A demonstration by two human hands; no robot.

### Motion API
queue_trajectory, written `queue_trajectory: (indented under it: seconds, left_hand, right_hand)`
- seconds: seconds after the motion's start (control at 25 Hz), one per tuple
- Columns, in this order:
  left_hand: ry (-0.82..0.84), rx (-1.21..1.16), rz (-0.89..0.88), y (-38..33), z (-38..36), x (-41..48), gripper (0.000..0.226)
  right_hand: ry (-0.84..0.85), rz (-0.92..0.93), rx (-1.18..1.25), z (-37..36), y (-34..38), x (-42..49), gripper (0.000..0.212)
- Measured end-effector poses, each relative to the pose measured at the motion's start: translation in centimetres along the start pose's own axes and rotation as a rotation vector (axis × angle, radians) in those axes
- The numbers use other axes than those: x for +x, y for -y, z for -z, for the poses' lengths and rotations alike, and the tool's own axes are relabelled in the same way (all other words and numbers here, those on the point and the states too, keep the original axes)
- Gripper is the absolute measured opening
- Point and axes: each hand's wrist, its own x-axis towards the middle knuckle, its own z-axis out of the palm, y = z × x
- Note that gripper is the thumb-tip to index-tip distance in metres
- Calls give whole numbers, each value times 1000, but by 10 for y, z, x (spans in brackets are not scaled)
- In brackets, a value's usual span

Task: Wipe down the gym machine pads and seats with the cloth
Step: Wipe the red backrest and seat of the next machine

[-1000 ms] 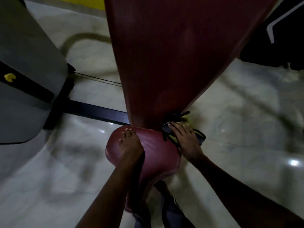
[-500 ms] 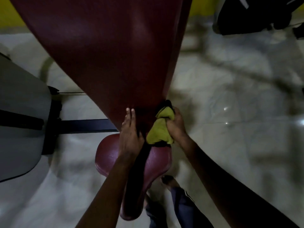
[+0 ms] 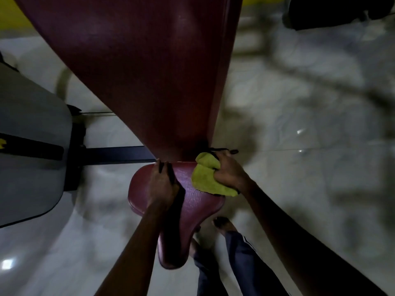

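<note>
Maroon vinyl covers the seat [image 3: 198,204], on which the left hand [image 3: 162,185] is laid flat, fingers straight toward 12 o'clock. At the seat's 1 o'clock corner the yellow-green cloth [image 3: 204,178] is gripped, bunched, in the right hand [image 3: 229,173], just below the back pad [image 3: 149,71].

No readable text; yellow mark [image 3: 2,143] on grey cover [image 3: 32,116] possibly logo, blurred.
</note>
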Motion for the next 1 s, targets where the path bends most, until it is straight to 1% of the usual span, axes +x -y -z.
queue_trajectory:
  seconds: [0.04, 0.08, 0.16, 0.2, 0.32, 0.4, 0.44, 0.52, 0.64, 0.68, 0.76, 0.8, 0.84, 0.88, 0.92, 1.0]
  left_hand:
    - [-17, 1, 46, 6, -1, -6, 50]
    - [-34, 2, 99, 13, -1, -14, 48]
    - [-65, 14, 179, 28, -2, -31, 55]
    - [-75, 3, 198, 35, -3, -40, 60]
    - [-84, -75, 177, 53, -8, -58, 64]
    - [-73, -177, 162, 57, -10, -63, 64]
    - [-68, -230, 169, 58, -9, -66, 64]
    - [-74, -297, 159, 62, -7, -68, 65]
    - [-97, -313, 104, 73, -10, -71, 67]
    - [-95, -318, 99, 76, -11, -71, 67]
    - [-90, -342, 94, 78, -12, -74, 68]
    - [-94, -349, 88, 79, -12, -75, 68]
    - [-99, -354, 77, 79, -12, -76, 68]
    - [-102, -359, 70, 80, -11, -77, 69]
    - [-101, -364, 65, 81, -10, -78, 69]
    - [-104, -368, 49, 82, -9, -79, 68]
  right_hand:
    - [-19, 1, 27, -9, 2, -4, 66]
    - [-73, 5, 47, -20, 3, -7, 68]
    - [-202, 38, -18, -39, 6, -14, 79]
    - [-240, 60, -60, -47, 7, -20, 81]
    - [-296, 120, -96, -66, 13, -44, 72]
    - [-316, 255, -176, -79, 14, -62, 66]
    - [-319, 296, -174, -83, 13, -68, 64]
    - [-328, 262, -63, -80, 14, -72, 61]
    - [-373, 217, -65, -75, 22, -57, 53]
    - [-364, 209, -100, -76, 29, -52, 56]
    - [-336, 185, -98, -78, 40, -45, 76]
    - [-352, 143, -38, -75, 46, -45, 87]
    - [-375, 86, 18, -71, 49, -47, 87]
    - [-380, 22, 81, -67, 49, -50, 75]
    - [-336, -37, 129, -63, 49, -55, 58]
    - [-219, -120, 137, -63, 46, -61, 38]
